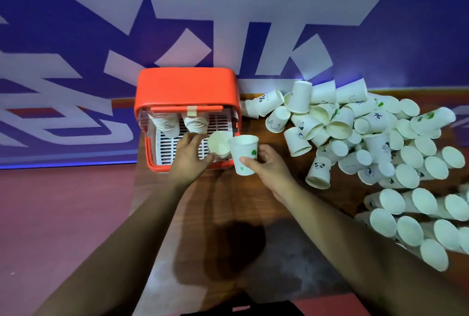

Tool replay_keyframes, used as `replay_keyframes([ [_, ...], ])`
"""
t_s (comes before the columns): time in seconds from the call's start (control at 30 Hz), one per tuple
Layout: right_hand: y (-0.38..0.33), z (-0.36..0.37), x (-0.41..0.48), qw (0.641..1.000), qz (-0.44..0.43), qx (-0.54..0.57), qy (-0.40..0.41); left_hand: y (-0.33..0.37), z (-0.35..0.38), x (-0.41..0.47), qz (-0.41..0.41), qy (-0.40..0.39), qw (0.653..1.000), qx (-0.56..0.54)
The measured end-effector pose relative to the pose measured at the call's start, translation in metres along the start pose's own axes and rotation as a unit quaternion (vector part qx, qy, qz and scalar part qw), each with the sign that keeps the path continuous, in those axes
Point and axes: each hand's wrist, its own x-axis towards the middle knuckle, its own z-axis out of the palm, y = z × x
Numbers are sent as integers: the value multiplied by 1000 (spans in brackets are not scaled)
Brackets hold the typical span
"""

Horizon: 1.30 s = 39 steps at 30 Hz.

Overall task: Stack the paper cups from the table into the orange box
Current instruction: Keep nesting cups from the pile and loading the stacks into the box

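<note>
The orange box (pixel 186 87) stands on the wooden table (pixel 228 214) with its white slatted floor showing. Two stacks of paper cups (pixel 166 125) lie inside near its far wall. My left hand (pixel 189 157) reaches into the box and grips a short stack of cups (pixel 218 144) lying on its side, mouth toward me. Just right of the box, my right hand (pixel 266 166) holds one upright white cup with a green print (pixel 243 154) between thumb and fingers. A big heap of loose paper cups (pixel 368 138) covers the table's right side.
A blue wall with large white characters (pixel 228 24) rises behind the table. Reddish floor (pixel 63 214) lies to the left. The heap of cups reaches the right table edge, and bare wood shows between my forearms.
</note>
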Motion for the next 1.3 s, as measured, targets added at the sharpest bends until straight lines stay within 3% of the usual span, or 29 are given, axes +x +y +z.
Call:
replay_keyframes([
  [0.1, -17, 16, 11, 997, -43, -58, -14, 15, -19, -2, -62, -54, 974, -213],
  [0.17, -24, 25, 19, 994, -68, -88, -22, 22, -27, 2, -51, -73, 964, -249],
  [0.57, -28, 47, 37, 986, -113, -118, -39, 16, -23, 17, -24, -16, 971, -237],
  [0.73, -13, 49, 40, 947, -170, -273, 13, 4, -10, 14, -38, -39, 991, -122],
  [0.97, -3, 51, 46, 923, -105, -371, -14, -2, -1, 12, -60, -89, 993, -40],
  [1.03, -4, 45, 43, 925, -93, -367, -25, -2, 3, 7, -60, -71, 996, -10],
  [1.1, -4, 31, 39, 931, -95, -353, -27, 0, 7, -2, -60, -4, 998, -21],
  [1.2, 6, -8, 34, 927, -114, -355, 29, 9, 12, -20, -28, 73, 996, -54],
  [1.3, 32, -58, 30, 903, -107, -382, 165, 27, 25, -31, -4, 39, 995, -88],
])
